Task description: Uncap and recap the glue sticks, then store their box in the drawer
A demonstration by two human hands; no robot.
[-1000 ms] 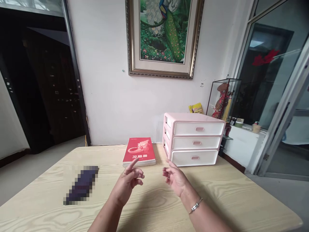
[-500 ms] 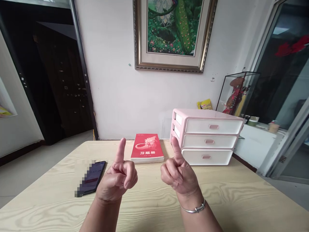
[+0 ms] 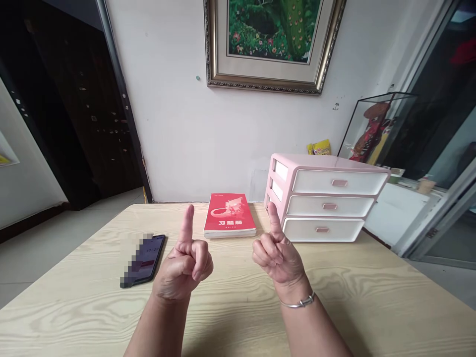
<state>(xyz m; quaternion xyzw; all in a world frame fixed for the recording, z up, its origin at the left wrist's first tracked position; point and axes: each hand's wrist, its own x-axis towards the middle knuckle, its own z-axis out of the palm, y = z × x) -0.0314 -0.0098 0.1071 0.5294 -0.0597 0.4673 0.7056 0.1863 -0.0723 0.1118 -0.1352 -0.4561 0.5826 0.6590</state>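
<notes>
My left hand point(image 3: 186, 263) is raised above the wooden table point(image 3: 230, 297), its index finger pointing up and the other fingers curled into the palm. It holds nothing, and a dark phone point(image 3: 150, 258) lies to its left. My right hand point(image 3: 279, 255), with a silver bangle point(image 3: 299, 302) on the wrist, makes the same shape and is likewise without any object. Behind and between the hands lies a thick red book point(image 3: 228, 212). A pink and white drawer unit point(image 3: 329, 206) stands behind my right hand, all three drawers closed.
A yellow packet point(image 3: 320, 147) shows behind the drawer unit. A framed peacock picture point(image 3: 266, 82) hangs on the wall. To the right is a glass case point(image 3: 372, 131) with a figure inside; a dark doorway point(image 3: 70, 109) is on the left.
The view has tilted slightly downward, so the table items appear higher or shifted. Both hands keep the same pose, with only a small shift.
</notes>
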